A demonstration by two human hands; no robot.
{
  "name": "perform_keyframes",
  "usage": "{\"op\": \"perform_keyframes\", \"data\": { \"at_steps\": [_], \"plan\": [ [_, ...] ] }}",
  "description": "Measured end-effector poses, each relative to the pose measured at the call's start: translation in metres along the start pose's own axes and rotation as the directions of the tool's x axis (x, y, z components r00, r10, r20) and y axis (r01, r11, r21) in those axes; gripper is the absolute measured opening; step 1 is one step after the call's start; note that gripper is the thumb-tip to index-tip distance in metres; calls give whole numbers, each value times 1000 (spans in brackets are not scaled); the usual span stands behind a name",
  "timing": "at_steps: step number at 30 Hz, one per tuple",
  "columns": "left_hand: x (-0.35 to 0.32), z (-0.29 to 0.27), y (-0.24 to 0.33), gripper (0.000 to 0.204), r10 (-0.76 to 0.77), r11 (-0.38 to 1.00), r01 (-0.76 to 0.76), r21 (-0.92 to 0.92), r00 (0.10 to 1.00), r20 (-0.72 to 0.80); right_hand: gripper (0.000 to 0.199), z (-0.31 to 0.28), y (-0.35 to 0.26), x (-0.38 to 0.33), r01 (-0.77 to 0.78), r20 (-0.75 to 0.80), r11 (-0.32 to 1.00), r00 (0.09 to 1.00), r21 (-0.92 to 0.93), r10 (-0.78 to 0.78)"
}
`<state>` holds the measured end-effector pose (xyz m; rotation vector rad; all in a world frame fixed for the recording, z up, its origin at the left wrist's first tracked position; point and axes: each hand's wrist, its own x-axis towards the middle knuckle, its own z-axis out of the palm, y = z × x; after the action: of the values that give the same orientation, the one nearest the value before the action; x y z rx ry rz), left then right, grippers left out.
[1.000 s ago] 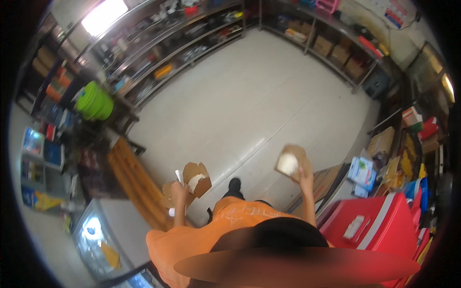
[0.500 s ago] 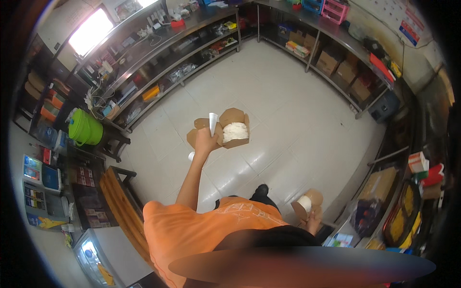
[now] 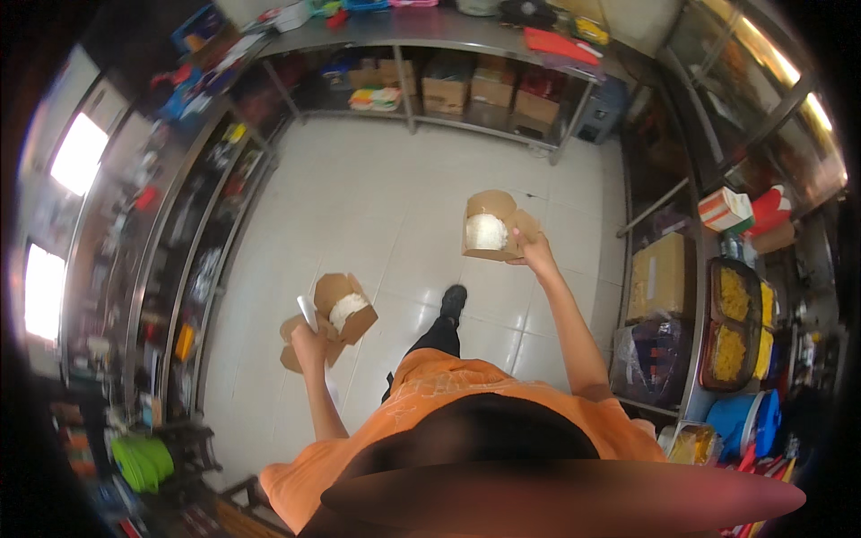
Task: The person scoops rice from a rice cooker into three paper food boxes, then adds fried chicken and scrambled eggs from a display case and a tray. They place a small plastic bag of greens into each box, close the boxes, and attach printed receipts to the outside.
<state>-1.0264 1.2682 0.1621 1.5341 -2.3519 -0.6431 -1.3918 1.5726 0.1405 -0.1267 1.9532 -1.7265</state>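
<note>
My left hand (image 3: 309, 345) is closed round an open brown cardboard takeaway box (image 3: 360, 323), low on the left. White food (image 3: 347, 309), which looks like rice, fills it, and its flaps spread on both sides of the hand. The same fist also grips a long white utensil (image 3: 308, 311) that points up; its kind is unclear. Farther forward on the right, my right hand (image 3: 533, 253) grips a second open brown takeaway box (image 3: 491, 201) by its side, fingers partly hidden by a flap. Similar white food (image 3: 485, 232) lies in that one. Both boxes are held above the floor.
A steel bench (image 3: 430, 40) with cardboard boxes (image 3: 444, 95) on its lower shelf spans the far side. Steel shelving (image 3: 211, 202) runs along the left. At right, trays of yellow food (image 3: 731, 296) stand near a large carton (image 3: 659, 276). A green bucket (image 3: 142, 463) is lower left.
My body has turned rightward, bringing the right-hand shelves and food trays closer. The right hand has swung forward with its box; the left-hand box now sits lower and further left in view.
</note>
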Motion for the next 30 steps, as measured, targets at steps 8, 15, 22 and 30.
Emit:
{"op": "perform_keyframes", "data": {
  "at_steps": [8, 15, 22, 30],
  "plan": [
    [182, 153, 207, 30, 221, 973, -230, 10, 946, 237, 43, -122, -10, 111, -117, -340, 981, 939, -156, 58],
    [335, 255, 442, 30, 515, 857, -501, -119, 841, 168, 40, -226, 47, 188, -333, -582, 927, 724, 174, 369],
    [425, 294, 593, 35, 483, 874, -482, -51, 876, 1, 50, -284, -3, 435, -163, -345, 852, 938, -497, -21],
    [548, 355, 691, 30, 381, 895, -406, -184, 911, -156, 43, -204, -183, 741, 29, -158, 993, 986, -111, -47]
  ]
}}
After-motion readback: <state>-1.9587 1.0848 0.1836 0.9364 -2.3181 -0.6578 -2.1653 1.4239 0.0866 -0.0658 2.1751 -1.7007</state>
